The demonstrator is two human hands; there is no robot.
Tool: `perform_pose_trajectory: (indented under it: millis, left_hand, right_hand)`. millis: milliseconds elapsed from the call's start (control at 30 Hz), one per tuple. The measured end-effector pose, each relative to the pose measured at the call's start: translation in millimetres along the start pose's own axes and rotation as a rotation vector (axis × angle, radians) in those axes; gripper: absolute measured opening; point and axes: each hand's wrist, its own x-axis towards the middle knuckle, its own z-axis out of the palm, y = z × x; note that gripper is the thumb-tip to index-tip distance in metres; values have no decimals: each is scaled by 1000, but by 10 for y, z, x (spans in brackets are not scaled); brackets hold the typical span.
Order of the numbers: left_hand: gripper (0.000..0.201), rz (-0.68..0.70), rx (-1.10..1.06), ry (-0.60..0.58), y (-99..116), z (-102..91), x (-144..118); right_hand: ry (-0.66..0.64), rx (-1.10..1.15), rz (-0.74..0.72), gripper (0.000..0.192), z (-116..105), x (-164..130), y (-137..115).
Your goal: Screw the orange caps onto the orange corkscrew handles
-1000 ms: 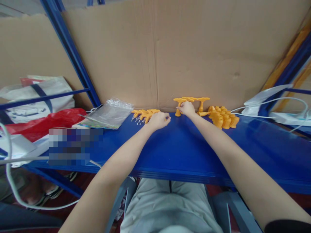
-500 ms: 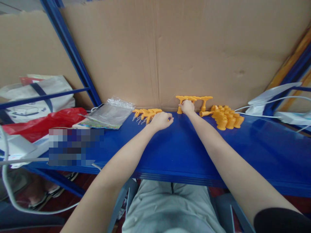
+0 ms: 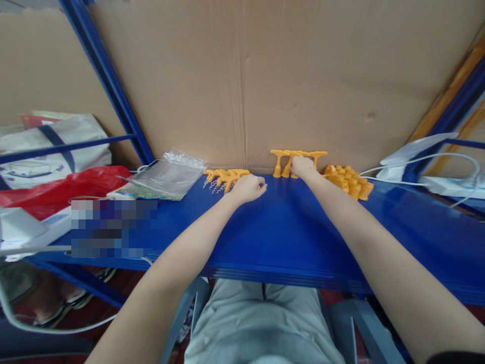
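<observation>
Reaching far across the blue shelf [image 3: 288, 227] with both arms, toward the cardboard backing [image 3: 303, 76]. Right hand [image 3: 302, 166] at the row of upright orange T-shaped pieces [image 3: 282, 161], fingers curled against one of them; whether actually clamped on it or only touching cannot be told, the fingertips being turned away. Those pieces standing on their bases, stems vertical, flat crossbars on top running left to right, lined up side by side just in front of the cardboard. Left hand [image 3: 248, 187] resting knuckles-up on the shelf, fingers loosely closed together, something small and orange peeping out at the fingertips, too hidden to name. Just beyond that hand, a flat cluster of orange forked pieces [image 3: 225, 176] lying on the shelf, long axes roughly left to right, with small wire springs [image 3: 212, 187] beside them. To the right of the standing row, a heap of stubby orange cones [image 3: 350, 181], tipped at various angles. Further left, a clear plastic bag [image 3: 168, 177], a red bag [image 3: 60, 184] and a white tote [image 3: 45, 146]. At far right, white cables [image 3: 424, 162].
</observation>
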Motion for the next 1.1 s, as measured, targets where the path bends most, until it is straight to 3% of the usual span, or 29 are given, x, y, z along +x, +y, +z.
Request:
perform_pose_trajectory:
  millis: [167,400,633,867,1100]
  left_hand:
    - [26,-16,-10,3,-2,15,2]
    - [29,4,10,-5,-28,42,13]
    - [29,7,43,0,-26,44,15]
    - [29,24,17,-8,-33,29,12]
    - [27,36,-32,31,-58,92,28]
  right_hand:
    - [-68,-191,104,39,-117,-90,319]
    - [-134,-216,151,45,-106,-158,611]
    - [-224,-299,74,29,-35,-148,753]
    - [-194,-334,-35,36,77,-223,805]
    - [3,-384,-311,33,72,-276,699]
